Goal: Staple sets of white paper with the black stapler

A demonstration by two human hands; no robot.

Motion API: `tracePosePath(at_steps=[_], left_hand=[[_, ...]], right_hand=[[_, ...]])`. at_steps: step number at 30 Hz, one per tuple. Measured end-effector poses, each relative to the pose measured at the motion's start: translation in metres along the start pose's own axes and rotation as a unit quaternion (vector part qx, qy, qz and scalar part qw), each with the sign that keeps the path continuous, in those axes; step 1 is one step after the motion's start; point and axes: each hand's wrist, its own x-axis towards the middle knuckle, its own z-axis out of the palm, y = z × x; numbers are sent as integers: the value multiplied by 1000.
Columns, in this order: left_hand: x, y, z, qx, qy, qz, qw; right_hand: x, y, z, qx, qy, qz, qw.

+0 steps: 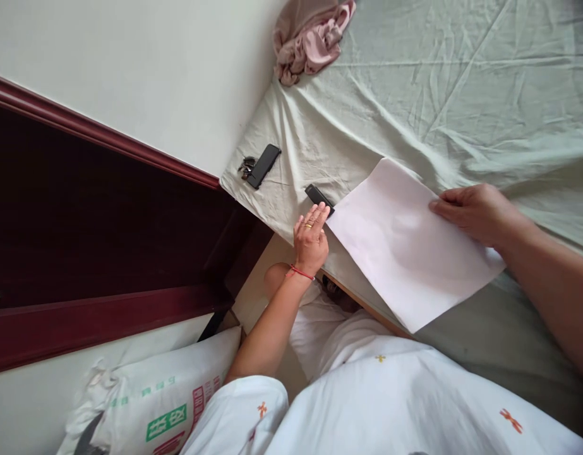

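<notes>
A slim black object that looks like a stapler lies on the bed sheet, its near end against the left corner of a white paper sheet. My left hand is at that near end, fingers stretched out and close together, fingertips over or touching the black object; the exact contact is hidden. A ring and a red string bracelet are on this hand and wrist. On the paper's right edge, my right hand pinches it between thumb and fingers. The paper is slightly bowed, its front corner reaching past the bed's edge.
A black oblong item lies beside a bunch of keys near the bed corner. Pink crumpled cloth is by the wall. Dark red furniture stands at left, with a white printed sack below.
</notes>
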Motion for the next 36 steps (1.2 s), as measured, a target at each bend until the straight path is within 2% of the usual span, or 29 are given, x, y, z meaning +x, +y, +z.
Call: tracePosePath(at_steps=[3, 6, 10, 14, 21, 36], left_hand=[[-17, 2, 1, -24, 35, 10, 999], [-41, 7, 11, -19, 75, -24, 997], [-61, 10, 29, -16, 69, -64, 995], [-63, 11, 37, -18, 90, -83, 992], [-62, 12, 35, -28, 89, -83, 992], [-63, 12, 36, -28, 84, -84, 993]], right_hand=[[-6, 0, 5, -60, 39, -56, 996], [-9, 2, 13, -118, 90, -110, 983], [-11, 9, 24, -169, 141, -159, 962], [-12, 15, 30, -196, 173, -180, 948], [-17, 14, 28, -207, 198, -211, 935], [-15, 15, 27, -189, 218, -208, 935]])
